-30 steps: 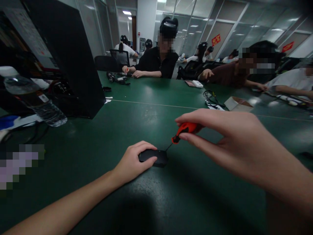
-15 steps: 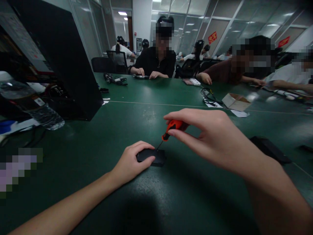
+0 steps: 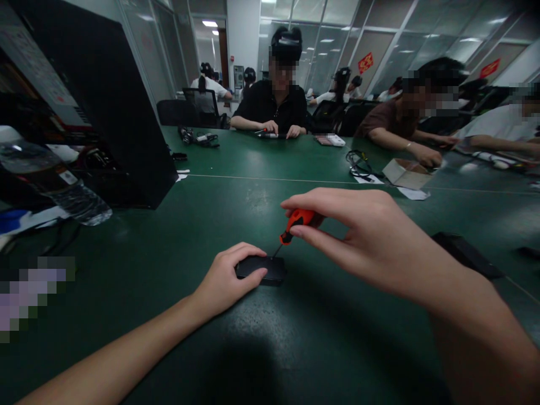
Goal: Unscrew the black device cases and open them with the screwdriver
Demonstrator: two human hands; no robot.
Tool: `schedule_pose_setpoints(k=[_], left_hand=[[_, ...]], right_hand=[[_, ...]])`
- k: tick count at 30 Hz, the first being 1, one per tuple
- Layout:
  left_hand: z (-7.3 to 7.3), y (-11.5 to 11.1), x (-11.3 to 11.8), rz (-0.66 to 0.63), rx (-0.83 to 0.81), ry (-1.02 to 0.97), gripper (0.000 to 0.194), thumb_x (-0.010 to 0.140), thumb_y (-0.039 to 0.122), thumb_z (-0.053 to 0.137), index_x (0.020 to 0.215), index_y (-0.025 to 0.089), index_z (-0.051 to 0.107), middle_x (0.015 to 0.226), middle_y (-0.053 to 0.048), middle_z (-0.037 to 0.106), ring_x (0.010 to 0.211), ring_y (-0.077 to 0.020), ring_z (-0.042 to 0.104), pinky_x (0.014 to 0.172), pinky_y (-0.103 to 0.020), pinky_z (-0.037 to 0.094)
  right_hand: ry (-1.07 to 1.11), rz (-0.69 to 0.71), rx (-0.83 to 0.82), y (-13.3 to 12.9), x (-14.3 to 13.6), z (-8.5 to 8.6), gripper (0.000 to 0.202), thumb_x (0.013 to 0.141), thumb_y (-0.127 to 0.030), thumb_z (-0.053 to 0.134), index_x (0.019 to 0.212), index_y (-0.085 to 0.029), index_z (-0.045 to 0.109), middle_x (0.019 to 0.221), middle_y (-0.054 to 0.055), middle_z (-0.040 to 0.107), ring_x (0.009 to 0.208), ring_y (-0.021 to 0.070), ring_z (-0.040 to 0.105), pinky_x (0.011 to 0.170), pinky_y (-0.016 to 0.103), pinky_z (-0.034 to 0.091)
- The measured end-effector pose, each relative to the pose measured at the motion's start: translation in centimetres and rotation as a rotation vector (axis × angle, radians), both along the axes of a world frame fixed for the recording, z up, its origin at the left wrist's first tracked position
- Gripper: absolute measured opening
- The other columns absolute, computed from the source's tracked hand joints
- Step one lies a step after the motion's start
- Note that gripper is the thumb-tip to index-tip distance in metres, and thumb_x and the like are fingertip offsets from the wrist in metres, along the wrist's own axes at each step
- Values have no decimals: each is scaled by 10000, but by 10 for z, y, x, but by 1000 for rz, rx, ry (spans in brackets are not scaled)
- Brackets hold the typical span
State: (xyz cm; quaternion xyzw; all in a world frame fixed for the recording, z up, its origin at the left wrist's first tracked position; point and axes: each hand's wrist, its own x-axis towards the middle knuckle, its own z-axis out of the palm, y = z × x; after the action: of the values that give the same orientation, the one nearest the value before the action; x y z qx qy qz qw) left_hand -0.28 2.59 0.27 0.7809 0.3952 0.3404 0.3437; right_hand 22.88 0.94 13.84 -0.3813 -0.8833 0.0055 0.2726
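A small black rectangular case lies flat on the green table. My left hand grips its left end between thumb and fingers, pressing it to the tabletop. In my right hand is a screwdriver with an orange and black handle, pinched between thumb and fingers. Its thin shaft slants down to the left, and the tip meets the case's top near the far edge. Whether the tip sits in a screw is too small to tell.
On the left stand a black computer tower and a plastic bottle. A black box-like object lies right, behind my forearm. Farther off are coiled cables and an open cardboard box. Several people sit around, one opposite.
The screwdriver's tip has shifted slightly to the right on the case; my left hand keeps its place. At right, a co-worker's hand has moved to the cardboard box.
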Motion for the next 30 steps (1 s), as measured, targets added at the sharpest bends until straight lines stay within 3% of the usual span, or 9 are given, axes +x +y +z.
schedule_pose_setpoints(k=[20,30], left_hand=[[-1,-1,0,-17,36,1,224,899,273,695,1113,208,713,1126,-54,725,1051,-219,675,954,-334,496],[-2,-1,-1,-27,43,1,235,894,283,709,1115,205,706,1131,-57,722,1064,-225,671,970,-347,491]], right_hand=[[-4,27,24,2,4,1,246,953,-242,590,1162,-162,692,1025,78,761,873,205,717,770,319,540],[38,76,3,1,-7,-2,284,944,-202,575,1206,-181,680,1086,86,751,947,221,706,816,328,540]])
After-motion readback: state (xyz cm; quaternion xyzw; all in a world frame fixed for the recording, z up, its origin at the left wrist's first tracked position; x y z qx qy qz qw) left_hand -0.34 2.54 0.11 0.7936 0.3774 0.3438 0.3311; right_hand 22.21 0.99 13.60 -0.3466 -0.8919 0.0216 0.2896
